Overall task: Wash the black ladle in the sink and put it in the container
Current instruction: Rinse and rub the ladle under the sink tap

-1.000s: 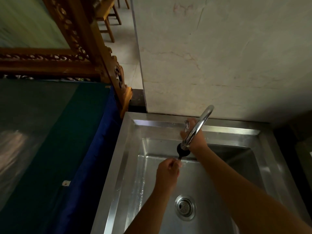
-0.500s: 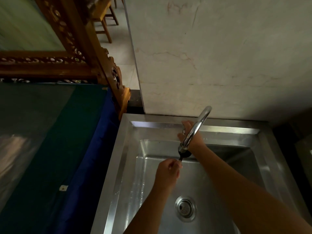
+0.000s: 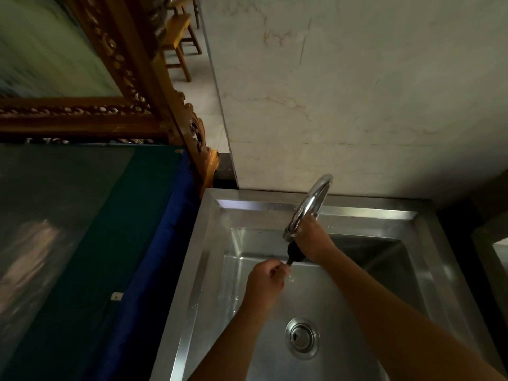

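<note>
The black ladle (image 3: pixel 293 252) hangs over the steel sink (image 3: pixel 209 243), its bowl just below the spout of the curved chrome tap (image 3: pixel 308 207). My left hand (image 3: pixel 265 281) is shut on the ladle's handle, which is almost wholly hidden in the fist. My right hand (image 3: pixel 313 240) reaches past the spout and rests on the ladle's bowl from the right. Its fingers are hidden behind the tap. No container shows in view.
The drain (image 3: pixel 302 338) lies in the sink's floor near me. A green and blue covered surface (image 3: pixel 110 243) borders the sink on the left. A carved wooden frame (image 3: pixel 154 86) leans behind it. A marble wall (image 3: pixel 357 92) rises behind the tap.
My right hand has slid down from the tap's base toward the ladle's bowl. My left hand and the ladle have stayed under the spout.
</note>
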{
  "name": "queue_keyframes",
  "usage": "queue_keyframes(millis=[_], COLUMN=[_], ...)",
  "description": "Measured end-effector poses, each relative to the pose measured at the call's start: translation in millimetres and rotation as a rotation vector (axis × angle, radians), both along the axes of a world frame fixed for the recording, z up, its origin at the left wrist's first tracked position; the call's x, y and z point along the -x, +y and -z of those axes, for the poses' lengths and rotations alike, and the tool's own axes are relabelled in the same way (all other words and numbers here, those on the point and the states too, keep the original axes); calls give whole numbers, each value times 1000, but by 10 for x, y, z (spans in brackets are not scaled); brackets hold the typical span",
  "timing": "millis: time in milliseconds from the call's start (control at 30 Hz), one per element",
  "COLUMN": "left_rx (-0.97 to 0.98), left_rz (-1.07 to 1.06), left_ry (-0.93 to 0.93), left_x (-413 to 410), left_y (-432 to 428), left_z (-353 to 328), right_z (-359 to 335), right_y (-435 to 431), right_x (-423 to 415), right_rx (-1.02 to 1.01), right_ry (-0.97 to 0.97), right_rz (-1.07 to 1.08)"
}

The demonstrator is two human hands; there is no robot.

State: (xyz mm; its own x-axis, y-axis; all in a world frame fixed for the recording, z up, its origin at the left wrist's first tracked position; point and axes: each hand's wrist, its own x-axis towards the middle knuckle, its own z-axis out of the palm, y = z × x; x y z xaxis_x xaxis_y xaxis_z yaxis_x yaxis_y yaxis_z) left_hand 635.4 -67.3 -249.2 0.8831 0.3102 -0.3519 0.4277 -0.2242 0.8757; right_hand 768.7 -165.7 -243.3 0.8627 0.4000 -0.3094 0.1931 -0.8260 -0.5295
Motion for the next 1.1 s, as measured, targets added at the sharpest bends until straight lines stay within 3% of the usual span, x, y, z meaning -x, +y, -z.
queue_keyframes(millis=[133,267,400,600,833,1100], left_rx=[-96,-167,-234,-254,-417,-603], left_rz=[73,158,156,242,353,419], left_ry=[6,3,-31,-120,-252,-454], left_x=[189,426,617,882,1371,1949], left_y=[-15,-57,-70,-48,73,257], left_z=[-129,-278,-494,-980,-1558,-2068], right_z=[-75,-238,-487,-920,-1452,-1923], right_y=[-250,-517,-667,-810,-782,-743], right_x=[320,727,1124,1657,2253,2951], right_rx=[55,-251,-455,-613,-818,-800], right_ry=[122,253,363,300,318,190], right_rz=[-11,195,254,323,399,151])
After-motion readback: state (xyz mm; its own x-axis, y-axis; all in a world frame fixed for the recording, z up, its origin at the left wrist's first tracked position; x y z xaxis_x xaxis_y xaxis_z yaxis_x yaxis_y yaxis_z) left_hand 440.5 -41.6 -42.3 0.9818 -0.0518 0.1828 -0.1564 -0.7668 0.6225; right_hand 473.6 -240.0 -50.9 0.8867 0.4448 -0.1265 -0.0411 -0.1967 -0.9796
